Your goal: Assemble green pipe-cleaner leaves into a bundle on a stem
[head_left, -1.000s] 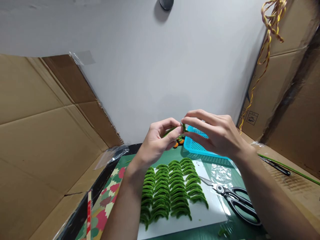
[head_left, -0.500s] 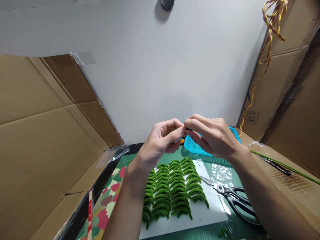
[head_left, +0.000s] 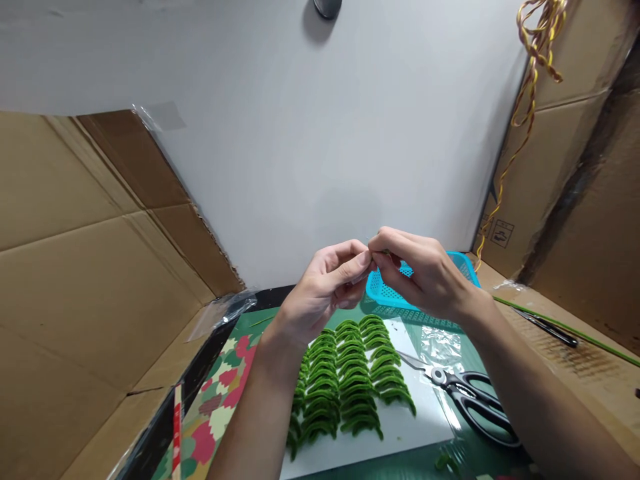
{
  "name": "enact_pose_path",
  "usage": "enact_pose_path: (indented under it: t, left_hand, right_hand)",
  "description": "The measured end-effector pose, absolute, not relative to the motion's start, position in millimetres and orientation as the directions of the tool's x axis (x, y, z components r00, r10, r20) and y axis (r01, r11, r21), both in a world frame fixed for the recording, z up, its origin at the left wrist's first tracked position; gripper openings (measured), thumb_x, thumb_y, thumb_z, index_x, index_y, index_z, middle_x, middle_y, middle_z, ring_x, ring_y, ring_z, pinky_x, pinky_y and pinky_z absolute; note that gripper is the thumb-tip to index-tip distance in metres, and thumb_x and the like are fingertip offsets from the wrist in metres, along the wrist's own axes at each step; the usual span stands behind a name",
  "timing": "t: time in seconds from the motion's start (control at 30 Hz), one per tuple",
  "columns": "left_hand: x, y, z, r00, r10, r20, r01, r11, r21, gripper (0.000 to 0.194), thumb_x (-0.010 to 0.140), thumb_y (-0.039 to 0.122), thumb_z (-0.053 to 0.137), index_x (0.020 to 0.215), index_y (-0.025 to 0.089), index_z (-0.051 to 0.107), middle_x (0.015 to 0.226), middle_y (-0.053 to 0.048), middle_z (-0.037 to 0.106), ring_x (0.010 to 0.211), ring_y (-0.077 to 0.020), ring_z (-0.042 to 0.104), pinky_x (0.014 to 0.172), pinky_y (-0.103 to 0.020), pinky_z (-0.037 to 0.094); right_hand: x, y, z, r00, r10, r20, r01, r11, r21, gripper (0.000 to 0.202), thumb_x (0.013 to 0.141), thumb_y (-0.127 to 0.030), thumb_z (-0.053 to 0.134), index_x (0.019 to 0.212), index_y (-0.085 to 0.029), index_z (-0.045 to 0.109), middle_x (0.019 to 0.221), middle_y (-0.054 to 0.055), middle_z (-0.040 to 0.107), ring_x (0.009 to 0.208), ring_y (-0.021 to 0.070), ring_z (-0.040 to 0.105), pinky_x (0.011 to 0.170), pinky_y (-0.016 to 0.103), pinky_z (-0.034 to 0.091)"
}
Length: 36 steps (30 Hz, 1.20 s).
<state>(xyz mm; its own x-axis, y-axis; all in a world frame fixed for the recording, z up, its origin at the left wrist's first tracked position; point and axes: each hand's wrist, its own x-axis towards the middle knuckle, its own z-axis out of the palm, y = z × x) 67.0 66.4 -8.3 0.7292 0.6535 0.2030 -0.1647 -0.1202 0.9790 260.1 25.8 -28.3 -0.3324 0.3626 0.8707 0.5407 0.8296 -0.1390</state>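
Note:
My left hand (head_left: 333, 277) and my right hand (head_left: 417, 273) meet above the table, thumbs and fingertips pinched together at one spot. Whatever they hold between them is too small and covered to name. Below lie rows of curved green fuzzy stems (head_left: 350, 373) on a white sheet (head_left: 425, 427); my left forearm covers part of the leftmost row. Behind my right hand stands a blue plastic basket (head_left: 383, 293).
Black-handled scissors (head_left: 470, 397) lie at the sheet's right, below clear plastic film (head_left: 440, 347). Farther right are a thin dark-handled tool (head_left: 547, 328) and a long green stem (head_left: 590, 340). Cardboard walls (head_left: 75, 280) flank the table. A red-marked strip (head_left: 177, 430) lies left.
The right fingers have curled in more tightly at the pinch point. Both hands stay in nearly the same place; the whole view has shifted slightly.

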Motion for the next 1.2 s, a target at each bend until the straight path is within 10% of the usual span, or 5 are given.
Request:
enact_pose_path:
  t: [0.4,0.8,1.2]
  left_hand:
    - [60.9,65.7,0.9,0.679,0.704,0.209,-0.148,-0.147,0.978,0.030,0.092,0.041,0.074,0.079,0.021,0.056,0.063,0.007,0.037,0.048,-0.0057,0.030,0.044,-0.024,0.017]
    - [72.2,58.1,-8.3,0.506,0.716,0.480,-0.111,-0.498,0.860,0.032,0.096,0.050,0.075,0.095,0.022,0.059,0.066,0.007,0.043,0.050,-0.0062,0.036,0.045,-0.024,0.030]
    - [56.5,63.8,-2.5,0.543,0.724,0.426,-0.093,-0.453,0.887,0.023,0.091,0.036,0.083,0.089,0.018,0.070,0.065,0.006,0.051,0.051,-0.0038,0.036,0.044,-0.020,0.030]
  right_hand:
    - [264.4,29.3,-29.6,-0.281,0.288,0.915,0.600,0.797,-0.067,0.016,0.110,-0.029,0.055,0.126,-0.026,0.054,0.102,0.003,0.066,0.079,0.0148,0.061,0.072,0.033,0.056]
    - [254.4,27.1,-35.6,-0.245,0.187,0.951,0.767,0.638,0.072,0.013,0.102,-0.016,0.062,0.096,-0.025,0.068,0.081,0.000,0.073,0.061,0.0124,0.059,0.057,0.029,0.048]
    - [265.2,25.1,-29.5,-0.380,0.248,0.891,0.733,0.669,0.126,0.022,0.107,-0.021,0.063,0.128,-0.023,0.067,0.116,0.008,0.081,0.092,0.0165,0.078,0.071,0.029,0.060]
